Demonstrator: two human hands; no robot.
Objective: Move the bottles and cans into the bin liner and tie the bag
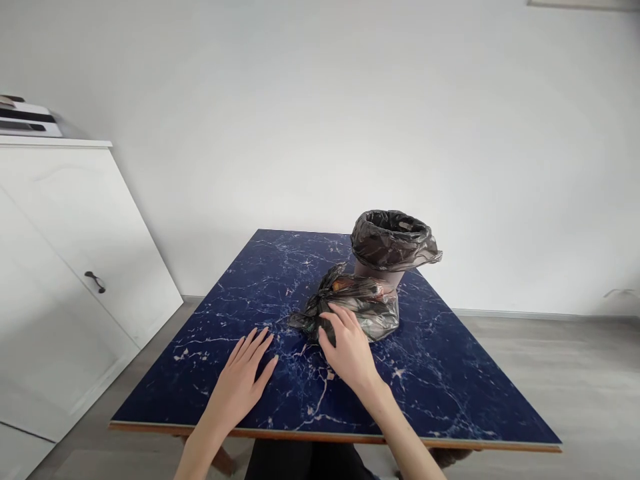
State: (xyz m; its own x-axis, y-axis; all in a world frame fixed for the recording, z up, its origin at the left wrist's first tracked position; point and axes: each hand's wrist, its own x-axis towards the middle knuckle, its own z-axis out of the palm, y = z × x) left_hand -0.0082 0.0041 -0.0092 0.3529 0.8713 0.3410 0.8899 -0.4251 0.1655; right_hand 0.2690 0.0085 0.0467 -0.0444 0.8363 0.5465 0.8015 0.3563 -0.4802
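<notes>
A tied black plastic garbage bag lies on its side on the blue marbled table. Orange and whitish contents show through its thin film, and its gathered, knotted end points left. My right hand is at the near side of this bag, fingers apart and slightly bent, the fingertips seeming to touch the plastic without gripping it. Flat on the tabletop, left of the bag, rests my left hand with its fingers spread and nothing in it. Behind the bag stands a trash can lined with another black bag folded over its rim.
A white wall rises behind the table. On the left stands a white cabinet with a dark handle, and a white and black object sits on top. Grey flooring shows at right.
</notes>
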